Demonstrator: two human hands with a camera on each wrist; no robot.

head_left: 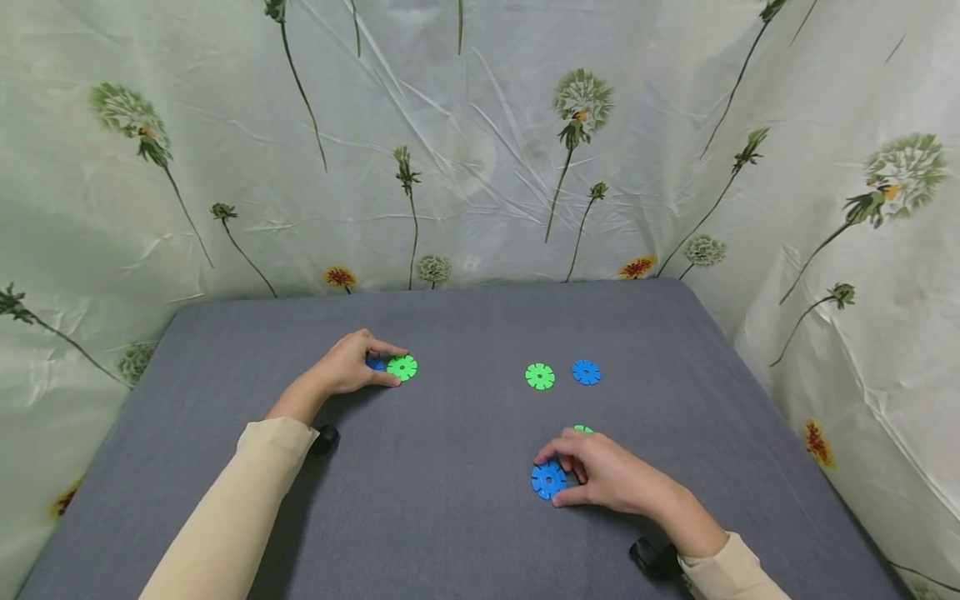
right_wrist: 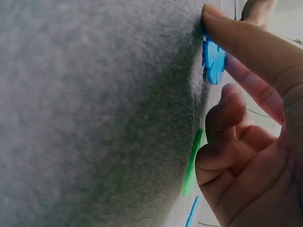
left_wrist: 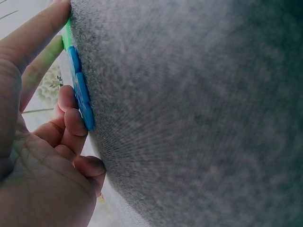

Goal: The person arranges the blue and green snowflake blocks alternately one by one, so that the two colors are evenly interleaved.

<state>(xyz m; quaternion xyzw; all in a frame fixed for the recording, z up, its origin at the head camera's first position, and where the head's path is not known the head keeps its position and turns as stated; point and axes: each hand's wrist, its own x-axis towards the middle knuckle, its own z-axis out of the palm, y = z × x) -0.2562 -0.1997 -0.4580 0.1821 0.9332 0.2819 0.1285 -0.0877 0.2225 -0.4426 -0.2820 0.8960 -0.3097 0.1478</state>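
Note:
On the left of the grey cloth, my left hand (head_left: 347, 364) holds a green slotted plastic disc (head_left: 402, 367) between thumb and forefinger at its rim. A blue slotted disc (head_left: 375, 364) sits beside it, partly covered by the hand. The left wrist view shows this blue disc (left_wrist: 81, 90) edge-on near the curled fingers. Nearer the front right, my right hand (head_left: 611, 473) pinches another blue disc (head_left: 549, 480) by its edge, thumb opposite forefinger. Just behind that hand lies a green disc (head_left: 582, 429), mostly hidden in the head view; the right wrist view shows it (right_wrist: 191, 165) near the curled fingers.
Farther back on the right, a green disc (head_left: 540, 377) and a blue disc (head_left: 587, 372) lie apart from each other. The grey cloth-covered table (head_left: 450, 508) meets a flower-printed curtain (head_left: 480, 167) at its back and sides.

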